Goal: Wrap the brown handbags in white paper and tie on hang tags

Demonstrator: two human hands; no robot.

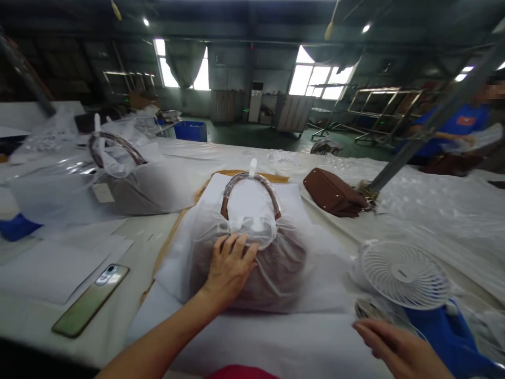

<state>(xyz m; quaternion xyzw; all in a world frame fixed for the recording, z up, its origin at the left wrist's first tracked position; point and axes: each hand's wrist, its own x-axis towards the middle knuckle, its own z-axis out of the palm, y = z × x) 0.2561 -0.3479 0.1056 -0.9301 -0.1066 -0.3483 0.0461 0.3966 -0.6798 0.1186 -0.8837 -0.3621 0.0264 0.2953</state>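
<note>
A brown handbag (272, 279) stands upright in front of me inside a thin, translucent white wrapper. Its two arched handles (273, 197) are covered in clear film and stick up out of the wrapper, with a white strip at their top. My left hand (232, 263) lies on the upper front of the wrapped bag, fingers apart and slightly bent. At the lower right, my right hand (398, 345) has its fingers pressed together beside a small greyish item in clear plastic (373, 309). Whether the fingers grip anything is hidden.
White sheets (292, 329) lie under the bag. To the right are a white fan (406, 273), a blue container (445, 329) and an unwrapped brown bag (331, 192). To the left are a phone (90, 300) and another wrapped bag (145, 187). A person in blue (453, 126) stands beyond a slanting metal pole (430, 126).
</note>
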